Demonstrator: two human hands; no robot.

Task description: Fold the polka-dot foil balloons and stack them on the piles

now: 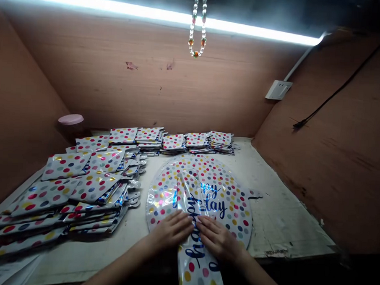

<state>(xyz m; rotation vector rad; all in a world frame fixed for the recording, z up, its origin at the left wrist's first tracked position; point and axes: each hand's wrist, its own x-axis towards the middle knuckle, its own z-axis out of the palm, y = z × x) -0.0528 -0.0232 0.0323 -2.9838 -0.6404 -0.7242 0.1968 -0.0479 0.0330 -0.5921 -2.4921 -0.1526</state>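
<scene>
A flat, round foil balloon (235,222) printed with coloured dots and blue lettering lies on the table, its tail pointing right. On top of it is a second dotted foil balloon (200,273), folded into a long narrow strip that reads "happy" and hangs over the front edge. My left hand (172,229) rests flat with fingers stretched on the strip's left side. Opposite it, my right hand (220,237) lies on the strip too, its fingertips close to the left ones. Both hands are open, palms down, pressing on the foil.
Stacks of folded dotted balloons (66,164) fill the table's left side, and smaller stacks (196,139) line the back. A pink-lidded jar (70,120) stands at back left. Beads (196,54) hang overhead. The right wall has a socket (278,90) and a dangling cable (332,95).
</scene>
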